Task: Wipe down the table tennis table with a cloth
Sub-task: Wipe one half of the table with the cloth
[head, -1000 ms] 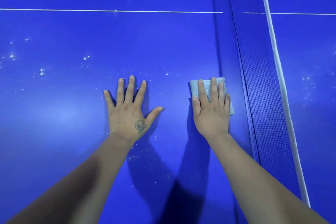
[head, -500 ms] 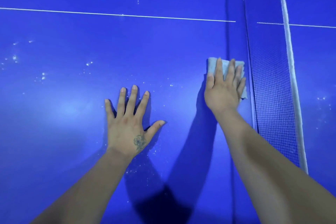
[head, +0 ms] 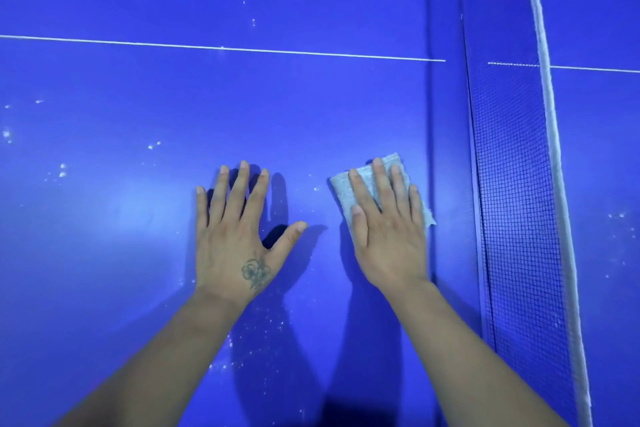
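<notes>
The blue table tennis table fills the view, seen from above. A folded pale grey cloth lies flat on it, a little left of the net. My right hand presses on the cloth with straight fingers, covering most of it. My left hand rests flat on the bare table beside it, fingers spread, a flower tattoo on its back. White specks dot the surface at the left, at the top and between my forearms.
The net with its white top band runs from top to bottom at the right. A thin white centre line crosses the table above my hands. The table's other half lies beyond the net.
My right hand has slid the cloth back toward me and a little left, away from the net. My left hand has stayed flat in place.
</notes>
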Demonstrator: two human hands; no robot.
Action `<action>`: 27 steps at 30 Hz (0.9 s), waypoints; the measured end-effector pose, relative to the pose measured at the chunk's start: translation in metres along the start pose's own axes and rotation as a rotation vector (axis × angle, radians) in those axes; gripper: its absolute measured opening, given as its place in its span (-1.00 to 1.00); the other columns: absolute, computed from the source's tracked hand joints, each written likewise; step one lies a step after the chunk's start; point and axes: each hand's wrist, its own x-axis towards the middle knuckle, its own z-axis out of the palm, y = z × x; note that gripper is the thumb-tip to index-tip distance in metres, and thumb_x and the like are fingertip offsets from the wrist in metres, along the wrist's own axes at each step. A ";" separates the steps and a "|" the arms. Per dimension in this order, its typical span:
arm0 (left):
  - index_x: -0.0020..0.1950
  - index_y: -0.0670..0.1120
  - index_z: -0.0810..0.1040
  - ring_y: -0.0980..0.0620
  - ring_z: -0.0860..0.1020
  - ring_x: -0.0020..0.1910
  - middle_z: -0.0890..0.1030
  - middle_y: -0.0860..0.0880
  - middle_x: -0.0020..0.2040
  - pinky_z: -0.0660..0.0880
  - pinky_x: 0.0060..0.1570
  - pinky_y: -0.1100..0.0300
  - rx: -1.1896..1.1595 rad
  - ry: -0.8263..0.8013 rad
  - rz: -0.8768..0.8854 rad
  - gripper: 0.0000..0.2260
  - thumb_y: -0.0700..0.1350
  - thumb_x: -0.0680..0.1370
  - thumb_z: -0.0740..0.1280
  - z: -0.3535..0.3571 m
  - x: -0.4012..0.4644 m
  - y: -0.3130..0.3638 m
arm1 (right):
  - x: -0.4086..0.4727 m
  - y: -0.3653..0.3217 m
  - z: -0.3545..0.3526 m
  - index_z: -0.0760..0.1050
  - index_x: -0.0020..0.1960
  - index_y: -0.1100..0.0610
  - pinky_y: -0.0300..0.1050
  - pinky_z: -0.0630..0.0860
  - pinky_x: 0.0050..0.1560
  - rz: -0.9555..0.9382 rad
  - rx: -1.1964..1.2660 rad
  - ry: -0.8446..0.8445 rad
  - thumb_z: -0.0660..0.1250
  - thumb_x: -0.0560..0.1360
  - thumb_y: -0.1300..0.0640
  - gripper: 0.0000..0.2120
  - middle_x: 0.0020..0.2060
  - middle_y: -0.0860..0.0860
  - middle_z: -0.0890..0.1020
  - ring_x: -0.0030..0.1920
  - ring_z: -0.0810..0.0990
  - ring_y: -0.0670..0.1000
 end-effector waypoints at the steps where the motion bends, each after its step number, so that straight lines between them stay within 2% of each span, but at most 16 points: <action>1: 0.74 -0.02 0.22 -0.07 -0.02 0.76 0.14 -0.03 0.75 -0.02 0.69 -0.28 -0.015 0.006 0.009 -0.17 0.48 0.62 0.13 0.000 0.007 0.003 | 0.008 0.008 -0.002 0.08 0.73 -0.13 0.22 -0.02 0.69 0.037 -0.002 0.011 -0.06 0.75 -0.06 -0.46 0.74 -0.04 0.00 0.73 -0.10 0.06; 3: 0.75 -0.03 0.17 -0.04 -0.04 0.76 0.13 -0.02 0.75 -0.01 0.69 -0.26 -0.046 0.018 0.022 -0.15 0.48 0.62 0.14 -0.001 0.017 0.008 | 0.036 0.024 -0.008 0.10 0.72 -0.14 0.23 -0.04 0.69 0.138 0.013 0.032 -0.05 0.72 -0.06 -0.44 0.73 -0.03 0.02 0.73 -0.06 0.09; 6: 0.76 -0.05 0.12 0.00 -0.05 0.75 0.14 0.01 0.75 0.00 0.70 -0.24 -0.083 0.027 0.025 -0.12 0.48 0.62 0.15 0.000 0.026 0.015 | 0.093 0.039 -0.019 0.03 0.73 -0.18 0.19 -0.15 0.70 0.276 0.075 0.026 -0.09 0.71 -0.09 -0.42 0.74 -0.06 -0.06 0.73 -0.13 0.06; 9: 0.76 -0.06 0.11 0.02 -0.07 0.75 0.13 0.01 0.75 0.00 0.70 -0.22 -0.130 0.022 0.000 -0.11 0.47 0.61 0.18 0.003 0.029 0.018 | 0.146 0.032 -0.028 -0.03 0.73 -0.17 0.18 -0.22 0.69 0.300 0.088 -0.014 -0.08 0.74 -0.10 -0.44 0.74 -0.05 -0.13 0.72 -0.20 0.06; 14: 0.74 -0.10 0.18 0.02 -0.04 0.75 0.17 -0.02 0.74 -0.01 0.70 -0.20 -0.163 0.066 -0.005 -0.16 0.41 0.63 0.21 0.006 0.040 0.023 | 0.194 -0.011 -0.031 0.00 0.73 -0.16 0.17 -0.20 0.68 0.143 0.064 -0.086 -0.05 0.75 -0.11 -0.45 0.74 -0.04 -0.13 0.72 -0.22 0.09; 19: 0.70 -0.11 0.26 -0.01 0.04 0.75 0.22 -0.04 0.73 -0.01 0.70 -0.21 -0.257 0.121 0.022 -0.32 0.26 0.71 0.22 0.007 0.067 0.033 | 0.180 -0.036 -0.037 0.05 0.73 -0.15 0.17 -0.12 0.69 -0.083 0.084 -0.186 0.02 0.75 -0.05 -0.45 0.74 -0.07 -0.10 0.72 -0.17 0.06; 21: 0.69 -0.11 0.30 0.00 0.08 0.74 0.25 -0.04 0.72 -0.02 0.71 -0.17 -0.317 0.140 0.056 -0.38 0.21 0.73 0.21 0.006 0.080 0.042 | 0.162 -0.032 -0.042 0.14 0.71 -0.08 0.17 -0.05 0.69 -0.125 0.088 -0.106 0.06 0.75 0.02 -0.47 0.74 -0.07 -0.04 0.73 -0.10 0.06; 24: 0.66 -0.12 0.35 -0.02 0.13 0.73 0.28 -0.05 0.70 0.01 0.71 -0.11 -0.352 0.165 0.115 -0.44 0.14 0.74 0.24 0.008 0.099 0.059 | 0.130 -0.007 -0.045 0.27 0.66 -0.02 0.19 -0.03 0.70 -0.033 0.103 0.136 0.10 0.71 0.09 -0.48 0.73 -0.06 0.07 0.73 -0.04 0.07; 27: 0.66 -0.14 0.35 -0.07 0.13 0.73 0.26 -0.09 0.71 0.04 0.71 -0.12 -0.349 0.153 0.182 -0.48 0.05 0.74 0.25 0.015 0.118 0.079 | 0.101 0.032 -0.037 0.25 0.68 0.04 0.23 -0.04 0.69 0.092 0.098 0.191 0.04 0.72 0.02 -0.47 0.73 -0.01 0.07 0.73 -0.05 0.08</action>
